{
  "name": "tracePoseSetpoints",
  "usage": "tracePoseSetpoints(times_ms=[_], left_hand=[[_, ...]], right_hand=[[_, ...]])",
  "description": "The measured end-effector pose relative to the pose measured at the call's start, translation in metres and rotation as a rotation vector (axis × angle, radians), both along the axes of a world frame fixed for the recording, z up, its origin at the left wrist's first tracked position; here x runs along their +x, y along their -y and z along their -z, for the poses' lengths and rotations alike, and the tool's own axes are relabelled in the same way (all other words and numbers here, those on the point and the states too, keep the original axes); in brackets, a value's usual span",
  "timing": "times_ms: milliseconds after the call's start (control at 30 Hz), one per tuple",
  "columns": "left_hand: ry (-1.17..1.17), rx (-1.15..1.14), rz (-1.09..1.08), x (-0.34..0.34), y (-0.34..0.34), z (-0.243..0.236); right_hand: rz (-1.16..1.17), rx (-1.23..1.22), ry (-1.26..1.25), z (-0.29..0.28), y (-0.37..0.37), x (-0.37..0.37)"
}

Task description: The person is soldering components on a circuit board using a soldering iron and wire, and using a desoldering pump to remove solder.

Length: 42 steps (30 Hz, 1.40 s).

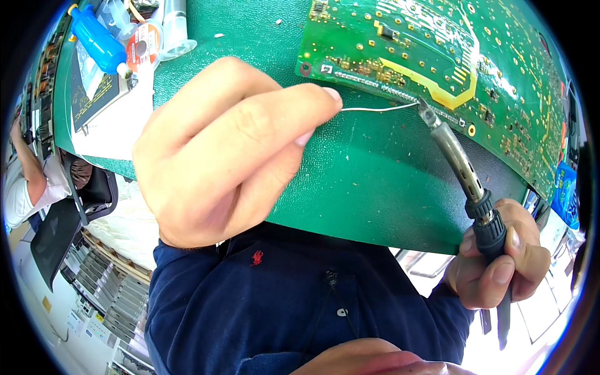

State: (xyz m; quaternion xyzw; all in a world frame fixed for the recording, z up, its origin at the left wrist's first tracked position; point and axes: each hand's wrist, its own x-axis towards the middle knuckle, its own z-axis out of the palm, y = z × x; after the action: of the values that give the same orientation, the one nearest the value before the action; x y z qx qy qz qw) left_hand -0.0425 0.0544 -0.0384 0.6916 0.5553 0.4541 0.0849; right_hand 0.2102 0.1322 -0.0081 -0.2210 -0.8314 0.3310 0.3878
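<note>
Between thumb and forefinger, my left hand [225, 144] pinches a thin strand of solder wire [378, 109]. The wire runs right, and its far end meets the tip of a soldering iron [459, 159]. My right hand [509, 256] is closed around the iron's dark handle. The iron's tip rests at a row of solder joints along the near edge of a large green circuit board [400, 62]. The board lies at the upper right with a yellow strip and many small parts on it. My left hand's remaining fingers are curled in.
A green mat [375, 181] covers the table. At the upper left are a blue bottle [97, 37], a round reel with an orange label [144, 47], a clear tube [176, 31] and a dark booklet [94, 94] on white paper. A blue packet [565, 194] sits at right. Another person [34, 181] sits far left.
</note>
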Motion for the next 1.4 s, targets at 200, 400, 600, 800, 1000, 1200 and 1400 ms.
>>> tracePoseSetpoints(times_ms=[200, 400, 600, 800, 1000, 1200, 1400], left_hand=[[-0.014, 0.010, -0.012, 0.000, -0.001, 0.000], [-0.022, 0.040, -0.013, 0.000, -0.002, 0.001], [-0.006, 0.005, -0.025, 0.003, -0.002, -0.001], [-0.020, 0.021, -0.039, 0.003, -0.002, 0.000], [-0.002, 0.029, -0.061, 0.005, -0.002, 0.000], [0.075, -0.097, -0.191, 0.008, 0.008, -0.006], [0.174, -0.039, -0.252, 0.004, 0.009, 0.000]], right_hand=[[0.004, -0.023, 0.001, -0.001, 0.000, 0.000], [0.007, -0.036, -0.019, -0.001, 0.000, 0.000], [0.004, -0.024, -0.027, 0.000, -0.001, 0.000], [-0.118, -0.013, 0.059, -0.006, -0.009, 0.007], [-0.104, -0.007, 0.049, -0.005, -0.008, 0.006], [-0.070, 0.002, 0.037, -0.004, -0.006, 0.004], [0.038, -0.024, -0.032, -0.001, 0.001, -0.001]])
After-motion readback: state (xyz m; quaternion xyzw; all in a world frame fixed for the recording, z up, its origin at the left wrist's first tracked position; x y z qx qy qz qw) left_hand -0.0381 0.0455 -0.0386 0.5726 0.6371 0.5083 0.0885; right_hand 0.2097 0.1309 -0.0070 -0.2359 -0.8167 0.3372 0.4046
